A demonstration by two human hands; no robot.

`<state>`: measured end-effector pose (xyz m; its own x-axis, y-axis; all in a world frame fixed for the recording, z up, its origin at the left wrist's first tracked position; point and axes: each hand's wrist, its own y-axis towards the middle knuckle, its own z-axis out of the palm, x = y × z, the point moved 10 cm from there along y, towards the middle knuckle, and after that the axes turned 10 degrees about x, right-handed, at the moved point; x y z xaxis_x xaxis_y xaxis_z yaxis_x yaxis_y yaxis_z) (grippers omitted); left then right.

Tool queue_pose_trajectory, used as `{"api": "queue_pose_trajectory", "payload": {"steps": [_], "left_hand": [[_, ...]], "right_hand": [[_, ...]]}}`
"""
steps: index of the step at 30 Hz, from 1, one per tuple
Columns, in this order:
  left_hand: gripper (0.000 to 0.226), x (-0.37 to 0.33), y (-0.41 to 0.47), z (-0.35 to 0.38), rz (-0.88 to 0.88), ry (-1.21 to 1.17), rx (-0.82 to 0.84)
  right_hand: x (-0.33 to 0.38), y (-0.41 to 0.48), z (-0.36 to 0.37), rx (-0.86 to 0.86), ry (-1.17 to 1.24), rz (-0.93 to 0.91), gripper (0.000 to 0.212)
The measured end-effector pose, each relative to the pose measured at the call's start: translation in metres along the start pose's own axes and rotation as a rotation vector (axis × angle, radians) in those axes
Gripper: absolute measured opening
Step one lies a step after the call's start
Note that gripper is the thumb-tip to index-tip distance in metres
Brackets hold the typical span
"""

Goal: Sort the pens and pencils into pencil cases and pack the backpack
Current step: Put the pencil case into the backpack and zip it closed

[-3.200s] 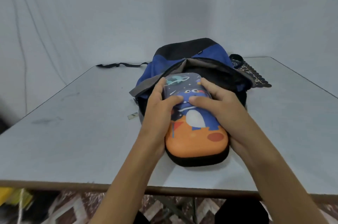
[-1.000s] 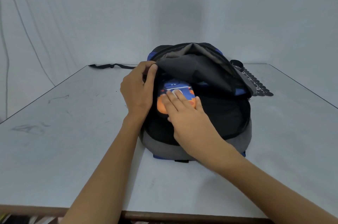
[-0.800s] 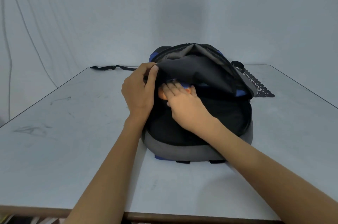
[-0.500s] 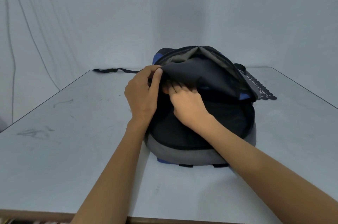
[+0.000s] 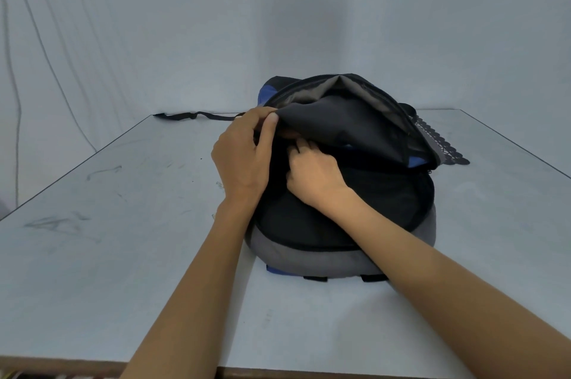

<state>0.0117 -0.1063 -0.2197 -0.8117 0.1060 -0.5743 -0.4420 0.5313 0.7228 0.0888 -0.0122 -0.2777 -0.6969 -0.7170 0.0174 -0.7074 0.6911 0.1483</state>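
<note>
A black, blue and grey backpack (image 5: 349,224) lies on the table with its main compartment open. My left hand (image 5: 244,156) pinches the edge of the black flap (image 5: 349,125) and holds it lifted. My right hand (image 5: 312,174) reaches under that flap into the compartment; its fingertips are hidden inside. The orange and blue pencil case is out of sight, inside the bag.
The pale grey table (image 5: 123,224) has scuff marks on its left side. A black strap (image 5: 191,115) trails from the bag toward the far left edge. A dark patterned mat (image 5: 445,150) lies behind the bag at the right. A white cloth backdrop hangs behind.
The pencil case went from half outside the bag to fully hidden inside. My right hand pushed deeper under the flap. My left hand kept holding the flap up.
</note>
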Motion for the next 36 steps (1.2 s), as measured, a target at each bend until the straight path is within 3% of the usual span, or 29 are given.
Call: {"api": "queue_pose_trajectory", "payload": {"steps": [15, 19, 22, 24, 27, 30, 33, 36], "left_hand": [[0.024, 0.004, 0.000, -0.002, -0.014, 0.005, -0.005], [0.020, 0.008, 0.003, -0.001, -0.027, 0.051, 0.046], [0.019, 0.009, 0.003, 0.001, -0.013, 0.055, 0.074], [0.024, 0.012, 0.004, -0.004, -0.026, -0.058, 0.031], [0.032, 0.030, 0.009, -0.010, -0.116, -0.182, -0.020], [0.037, 0.063, 0.009, 0.009, -0.325, -0.189, 0.161], [0.042, 0.072, 0.001, 0.033, -0.384, -0.115, 0.416], [0.053, 0.066, -0.001, 0.036, -0.375, -0.112, 0.493]], "right_hand": [[-0.009, 0.012, 0.015, 0.153, 0.015, 0.100, 0.044], [-0.012, -0.002, 0.017, 0.190, 0.207, 0.032, 0.036], [-0.017, -0.024, -0.013, 0.058, 0.339, -0.048, 0.032], [-0.031, -0.040, -0.042, -0.075, 0.555, -0.062, 0.017], [-0.077, -0.049, -0.082, -0.331, 0.870, 0.015, 0.027], [-0.141, -0.052, -0.107, -0.582, 0.666, 0.259, 0.028], [-0.185, -0.030, -0.072, -0.306, 0.614, 0.363, 0.030], [-0.183, -0.028, -0.035, -0.011, 0.681, 0.280, 0.031]]}}
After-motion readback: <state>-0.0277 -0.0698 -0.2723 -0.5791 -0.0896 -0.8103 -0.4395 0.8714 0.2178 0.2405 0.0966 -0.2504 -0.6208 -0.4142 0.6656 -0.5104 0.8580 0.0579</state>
